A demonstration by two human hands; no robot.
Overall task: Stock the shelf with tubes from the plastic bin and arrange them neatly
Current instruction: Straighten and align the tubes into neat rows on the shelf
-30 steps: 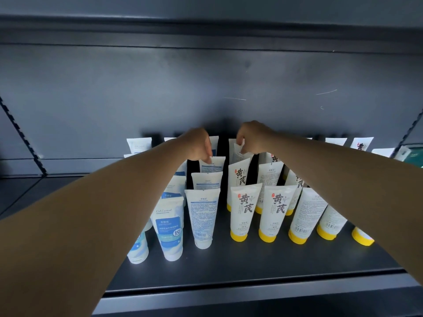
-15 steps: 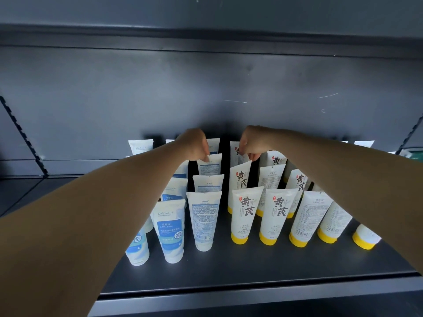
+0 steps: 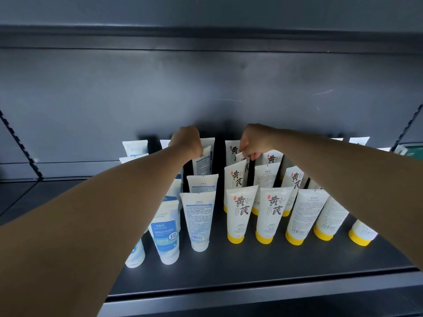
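Note:
Rows of tubes stand cap-down on the dark shelf (image 3: 251,266). Blue-and-white tubes (image 3: 198,221) fill the left rows, white tubes with yellow caps (image 3: 238,215) the right rows. My left hand (image 3: 188,140) reaches to the back of the blue rows and grips the top of a white-blue tube (image 3: 202,162). My right hand (image 3: 253,140) reaches to the back of the yellow-cap rows and pinches the top edge of a yellow-cap tube (image 3: 243,160) there. Both forearms cross over the front rows and hide some tubes. The plastic bin is out of sight.
The grey back panel (image 3: 206,92) rises right behind the last row. An upper shelf edge (image 3: 206,37) runs overhead. Notched uprights (image 3: 20,147) stand at both sides. Bare shelf surface lies in front of the tubes and to the left.
Both hands stayed at the back row. The right hand shifted slightly lower onto the yellow-cap tube's top; the camera dipped a little, showing more of the shelf front.

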